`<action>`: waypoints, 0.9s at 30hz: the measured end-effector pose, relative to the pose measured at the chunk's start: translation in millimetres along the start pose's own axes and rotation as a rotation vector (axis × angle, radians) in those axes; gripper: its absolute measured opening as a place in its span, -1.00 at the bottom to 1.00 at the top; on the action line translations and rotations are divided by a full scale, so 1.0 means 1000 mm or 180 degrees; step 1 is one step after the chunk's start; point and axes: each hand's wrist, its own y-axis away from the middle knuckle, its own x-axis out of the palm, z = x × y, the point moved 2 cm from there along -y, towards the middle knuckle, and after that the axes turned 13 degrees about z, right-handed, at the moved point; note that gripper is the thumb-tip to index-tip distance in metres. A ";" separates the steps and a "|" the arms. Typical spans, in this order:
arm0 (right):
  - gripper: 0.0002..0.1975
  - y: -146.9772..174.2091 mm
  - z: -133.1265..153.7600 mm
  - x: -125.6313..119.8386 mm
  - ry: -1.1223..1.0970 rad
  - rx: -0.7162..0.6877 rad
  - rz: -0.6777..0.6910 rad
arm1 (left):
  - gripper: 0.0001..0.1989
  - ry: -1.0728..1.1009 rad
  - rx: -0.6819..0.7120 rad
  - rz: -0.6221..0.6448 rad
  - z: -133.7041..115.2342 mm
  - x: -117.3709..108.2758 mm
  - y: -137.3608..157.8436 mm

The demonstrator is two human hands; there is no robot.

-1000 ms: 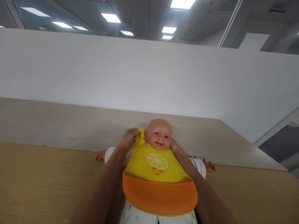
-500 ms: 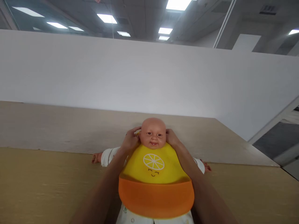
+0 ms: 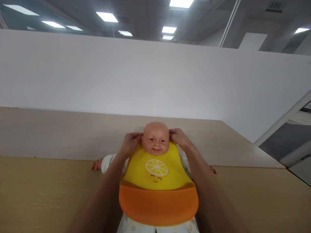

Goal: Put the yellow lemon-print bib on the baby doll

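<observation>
A baby doll (image 3: 155, 134) lies on its back, arms spread to both sides, in white patterned clothes. Over its chest lies a yellow bib (image 3: 141, 171) with a white citrus slice, a smiling face and an orange catch pocket (image 3: 158, 204). My left hand (image 3: 132, 142) is closed on the bib's neck strap, beside the doll's head on the left. On the opposite side, my right hand (image 3: 179, 137) pinches the other strap. Behind the head and neck, the strap ends and some of my fingertips are hidden.
The doll rests on a wood-coloured tabletop (image 3: 48, 191), with a paler board (image 3: 60, 132) along its back part. A white partition (image 3: 121, 77) rises behind, topped by glass. The table's right edge drops to a dark floor (image 3: 279, 139).
Both hands have moved slightly outward from the doll's head, drawing the bib's neck straps apart. The whole view has shifted a little, so everything sits slightly farther left.
</observation>
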 end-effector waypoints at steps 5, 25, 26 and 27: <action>-0.75 -0.006 0.000 0.000 0.0764 0.0202 -0.0394 | -0.68 -0.0540 0.0025 -0.0015 0.002 -0.006 -0.003; -0.79 -0.022 -0.034 0.009 0.0575 0.0140 -0.0123 | -0.64 -0.1613 -0.0214 -0.0235 0.010 -0.010 -0.007; -0.80 -0.022 -0.035 0.009 0.0383 0.0088 -0.0023 | -0.65 -0.1611 -0.0229 -0.0249 0.008 -0.010 -0.007; -0.81 -0.023 -0.036 0.009 0.0240 0.0050 0.0050 | -0.65 -0.1609 -0.0242 -0.0264 0.007 -0.010 -0.006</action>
